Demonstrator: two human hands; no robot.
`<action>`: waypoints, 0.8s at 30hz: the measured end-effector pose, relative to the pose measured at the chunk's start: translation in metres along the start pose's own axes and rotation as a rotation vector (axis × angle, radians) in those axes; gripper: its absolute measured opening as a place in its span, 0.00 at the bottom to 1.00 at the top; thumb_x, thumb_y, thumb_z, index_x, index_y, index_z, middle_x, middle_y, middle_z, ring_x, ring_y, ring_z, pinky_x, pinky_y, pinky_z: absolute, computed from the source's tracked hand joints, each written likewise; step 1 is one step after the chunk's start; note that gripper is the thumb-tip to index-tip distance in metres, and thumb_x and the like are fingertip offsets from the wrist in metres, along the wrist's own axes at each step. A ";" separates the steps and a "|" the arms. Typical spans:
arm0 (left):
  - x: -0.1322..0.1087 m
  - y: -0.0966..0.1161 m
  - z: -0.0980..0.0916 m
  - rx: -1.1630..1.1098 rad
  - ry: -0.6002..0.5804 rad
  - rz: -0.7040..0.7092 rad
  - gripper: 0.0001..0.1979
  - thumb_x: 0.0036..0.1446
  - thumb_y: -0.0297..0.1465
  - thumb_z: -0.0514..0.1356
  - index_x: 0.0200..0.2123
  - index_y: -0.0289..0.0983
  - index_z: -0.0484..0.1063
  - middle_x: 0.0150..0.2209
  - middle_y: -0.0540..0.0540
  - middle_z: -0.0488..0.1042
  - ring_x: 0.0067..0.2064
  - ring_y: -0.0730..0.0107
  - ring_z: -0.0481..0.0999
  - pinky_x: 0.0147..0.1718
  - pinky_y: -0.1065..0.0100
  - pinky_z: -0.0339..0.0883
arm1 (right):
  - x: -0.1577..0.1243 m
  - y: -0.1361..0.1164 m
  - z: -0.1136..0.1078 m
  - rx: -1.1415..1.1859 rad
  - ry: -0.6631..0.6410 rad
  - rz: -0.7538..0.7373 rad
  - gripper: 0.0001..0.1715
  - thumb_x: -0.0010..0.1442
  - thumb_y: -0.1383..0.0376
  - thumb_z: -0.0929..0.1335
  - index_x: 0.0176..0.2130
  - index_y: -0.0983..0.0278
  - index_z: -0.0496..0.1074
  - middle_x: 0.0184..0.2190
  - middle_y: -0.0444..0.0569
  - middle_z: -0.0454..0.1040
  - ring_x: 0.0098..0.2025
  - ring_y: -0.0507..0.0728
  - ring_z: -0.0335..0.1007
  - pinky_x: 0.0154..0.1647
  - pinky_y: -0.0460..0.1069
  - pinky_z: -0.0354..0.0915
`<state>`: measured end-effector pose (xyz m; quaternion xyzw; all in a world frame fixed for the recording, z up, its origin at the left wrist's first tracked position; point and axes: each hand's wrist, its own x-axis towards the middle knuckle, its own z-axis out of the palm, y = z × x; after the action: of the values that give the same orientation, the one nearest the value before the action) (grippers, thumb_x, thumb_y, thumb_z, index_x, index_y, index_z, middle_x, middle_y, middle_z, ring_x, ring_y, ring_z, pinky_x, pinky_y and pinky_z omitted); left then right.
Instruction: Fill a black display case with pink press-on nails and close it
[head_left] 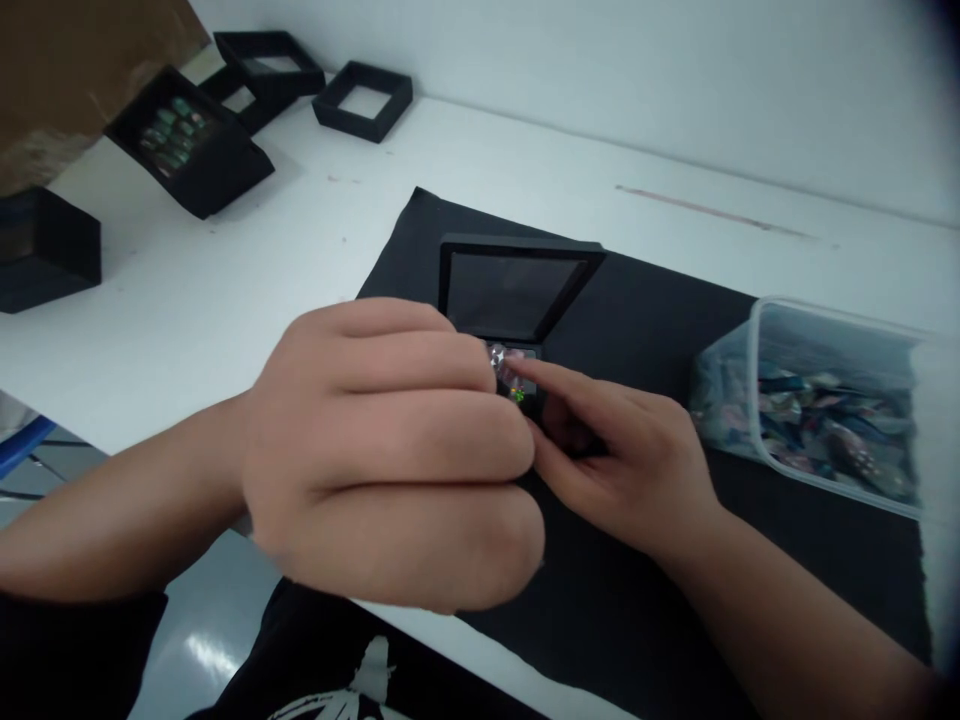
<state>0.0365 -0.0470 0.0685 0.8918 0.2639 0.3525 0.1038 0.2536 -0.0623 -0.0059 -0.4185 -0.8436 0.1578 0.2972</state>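
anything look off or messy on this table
Two small things: a reddish streak marks the white table behind the black mat, and the box of green pieces at far left looks tilted.

Even, cool indoor light, fairly bright on the white counter [225, 290]. Soft shadows beside the black boxes [191, 140]. Glare patch on grey floor [202, 655] lower left. Mild softness overall, dark vignette at right corners, edges warped.

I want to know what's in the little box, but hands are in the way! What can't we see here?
All in the head view:
- The bottom of the open black box is hidden by the left hand and right hand.
- The shiny piece at the fingertips is mostly covered and too small to identify.
- The clear tub is cut by the right edge, its contents blurry.
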 end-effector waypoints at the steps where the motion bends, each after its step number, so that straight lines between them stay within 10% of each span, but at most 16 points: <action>1: -0.003 -0.002 0.002 -0.010 -0.030 0.030 0.11 0.61 0.37 0.60 0.26 0.44 0.66 0.20 0.54 0.67 0.23 0.71 0.72 0.24 0.65 0.73 | 0.000 0.000 0.000 -0.007 -0.023 -0.017 0.19 0.66 0.62 0.66 0.55 0.62 0.74 0.23 0.43 0.73 0.23 0.51 0.67 0.25 0.48 0.62; 18: -0.012 -0.016 0.015 0.101 0.034 0.319 0.07 0.54 0.29 0.59 0.26 0.43 0.62 0.22 0.54 0.65 0.24 0.72 0.71 0.22 0.67 0.66 | 0.000 -0.002 0.000 -0.027 -0.078 -0.002 0.18 0.66 0.59 0.66 0.50 0.64 0.77 0.24 0.44 0.76 0.24 0.52 0.72 0.23 0.47 0.64; 24: -0.012 -0.016 0.008 0.167 -0.111 0.342 0.08 0.55 0.32 0.61 0.26 0.43 0.64 0.23 0.54 0.70 0.26 0.71 0.72 0.25 0.67 0.68 | -0.003 -0.006 0.001 -0.085 -0.006 -0.001 0.15 0.65 0.62 0.66 0.49 0.64 0.76 0.33 0.47 0.81 0.31 0.54 0.78 0.27 0.47 0.66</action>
<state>0.0290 -0.0402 0.0500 0.9473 0.1305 0.2920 -0.0174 0.2507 -0.0681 -0.0042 -0.4299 -0.8506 0.1232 0.2766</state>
